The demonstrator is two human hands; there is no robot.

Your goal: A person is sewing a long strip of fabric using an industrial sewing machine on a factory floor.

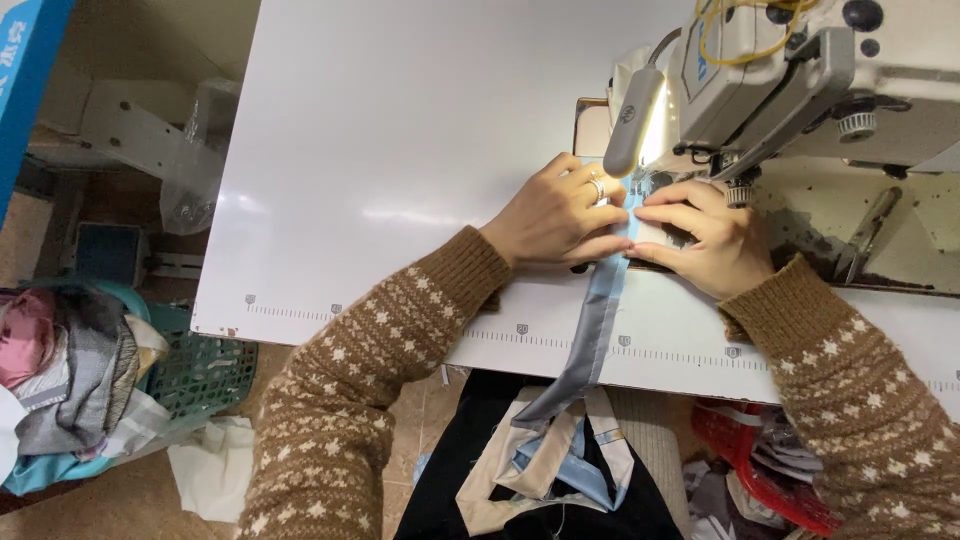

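1. Head view, centre: left hand (556,212) flat on a light blue fabric strip (598,320), fingers together and stretched toward the needle area, a ring on one finger; pressing down, not gripping.
2. Right hand (706,238) just beside it on the other side of the strip, fingers narrow and slightly curled, tips pinning the cloth to the table; fingertips of both hands nearly touching over the strip.
3. Strip laid from under the sewing machine (800,70) head, between the hands, over the near edge of the white table (400,150), down to a loose heap of blue and beige pieces (545,460) in the lap.
4. Small lamp (633,120) on the machine lit, shining on the fingers and the cloth.
5. Both sleeves brown knit with a pale pattern.
6. Left of the table, on the floor: green basket (200,370) with piled cloth.
7. Lower right: red basket (760,470) with scraps, partly hidden by the right sleeve.
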